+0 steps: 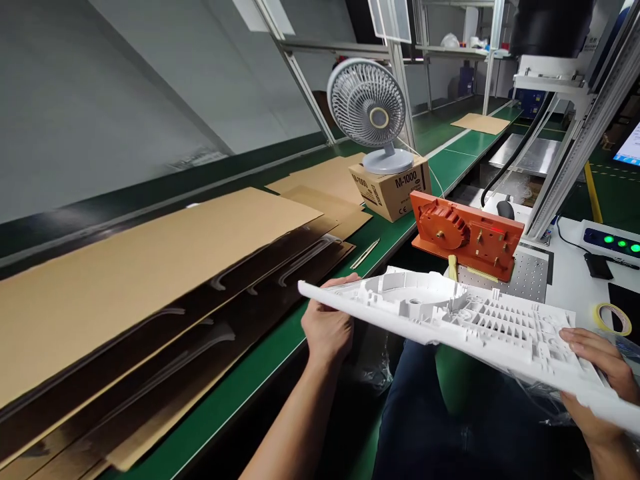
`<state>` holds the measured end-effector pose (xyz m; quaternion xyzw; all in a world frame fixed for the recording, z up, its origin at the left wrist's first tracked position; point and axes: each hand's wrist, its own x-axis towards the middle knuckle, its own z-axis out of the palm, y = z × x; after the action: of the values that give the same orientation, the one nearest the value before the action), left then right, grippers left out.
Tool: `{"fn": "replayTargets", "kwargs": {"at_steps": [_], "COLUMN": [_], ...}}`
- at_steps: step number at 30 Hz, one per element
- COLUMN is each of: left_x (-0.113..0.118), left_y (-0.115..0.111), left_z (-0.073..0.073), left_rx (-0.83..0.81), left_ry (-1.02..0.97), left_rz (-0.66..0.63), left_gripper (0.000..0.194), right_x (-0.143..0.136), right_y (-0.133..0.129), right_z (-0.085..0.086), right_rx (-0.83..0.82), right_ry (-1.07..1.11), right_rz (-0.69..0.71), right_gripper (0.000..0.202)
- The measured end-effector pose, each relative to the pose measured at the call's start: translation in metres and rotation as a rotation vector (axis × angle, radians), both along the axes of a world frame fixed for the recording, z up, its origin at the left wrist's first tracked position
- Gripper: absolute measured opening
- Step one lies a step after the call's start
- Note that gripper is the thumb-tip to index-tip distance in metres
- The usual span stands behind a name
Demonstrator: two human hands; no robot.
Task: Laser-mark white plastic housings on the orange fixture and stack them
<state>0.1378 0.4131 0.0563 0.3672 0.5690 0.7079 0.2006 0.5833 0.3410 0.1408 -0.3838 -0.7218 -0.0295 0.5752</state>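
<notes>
A long white plastic housing panel [480, 327] spans the space above my lap, tilted with its ribbed inner side up. It has a round recess toward the left and a slotted grille toward the right. My left hand [327, 327] is closed around its left end, the fingers partly hidden beneath. At the other end my right hand [600, 373] grips the panel, some fingers over the top and the rest underneath. Just beyond the panel stands an orange fixture [467, 233] with a round toothed form and small brass-coloured pins.
Stacked cardboard sheets [150, 273] cover the green bench [240, 393] at left. A grey fan [367, 107] stands on a cardboard box [395, 190]. On the right are a tape roll [613, 320], a control box with green lights [613, 240] and a metal post [585, 127].
</notes>
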Motion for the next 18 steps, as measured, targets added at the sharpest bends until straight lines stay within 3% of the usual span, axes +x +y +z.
{"fn": "replayTargets", "kwargs": {"at_steps": [3,5,6,8,13,18], "left_x": [-0.005,-0.009,-0.011,-0.014,-0.025,-0.041], "left_y": [0.026,0.051,0.065,0.096,0.174,0.227], "left_z": [-0.001,0.000,0.001,0.005,0.019,0.019], "left_rx": [-0.001,0.008,0.010,0.020,-0.002,-0.039], "left_ry": [-0.052,-0.043,-0.027,0.012,0.065,0.077], "left_rz": [-0.059,-0.129,-0.164,-0.223,-0.363,-0.395], "left_gripper": [0.067,0.074,0.075,0.075,0.084,0.084], "right_x": [-0.017,-0.022,-0.023,-0.027,-0.043,-0.056], "right_y": [0.024,0.044,0.055,0.075,0.122,0.158], "right_z": [-0.014,-0.022,-0.025,-0.028,-0.031,-0.035], "right_rx": [-0.086,-0.247,-0.320,-0.425,-0.559,-0.647], "right_ry": [0.080,0.148,0.186,0.250,0.235,0.126], "right_rz": [-0.363,-0.587,-0.634,-0.612,-0.600,-0.600], "right_gripper": [0.026,0.049,0.060,0.073,0.081,0.080]}}
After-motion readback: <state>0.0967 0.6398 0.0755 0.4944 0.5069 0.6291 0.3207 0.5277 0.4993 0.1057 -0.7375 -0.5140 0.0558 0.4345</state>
